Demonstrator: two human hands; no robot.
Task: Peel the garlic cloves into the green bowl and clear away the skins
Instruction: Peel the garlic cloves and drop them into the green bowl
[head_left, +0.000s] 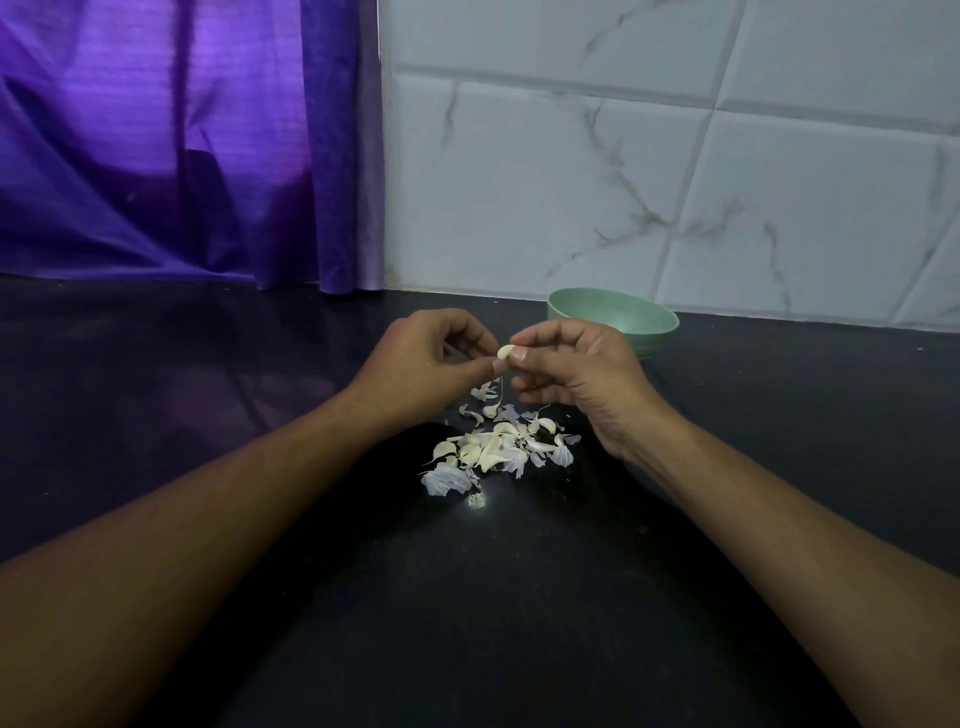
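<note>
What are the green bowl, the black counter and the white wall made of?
The green bowl looks like matte plastic: even colour, dull sheen, though ceramic is possible. The counter seems polished dark stone, faintly mirroring the curtain. The wall looks like marble-patterned tiles, with grey veins and grout lines.

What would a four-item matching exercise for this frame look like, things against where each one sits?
Column A
1. garlic clove
2. green bowl
3. garlic pile
4. purple curtain

Column B
a. hanging at the back left, down to the counter
b. lying on the counter, below and between the hands
c. pinched between the left hand and the right hand
d. standing on the counter by the tiled wall, behind the right hand

Pairs: 1-c, 2-d, 3-b, 4-a
</note>
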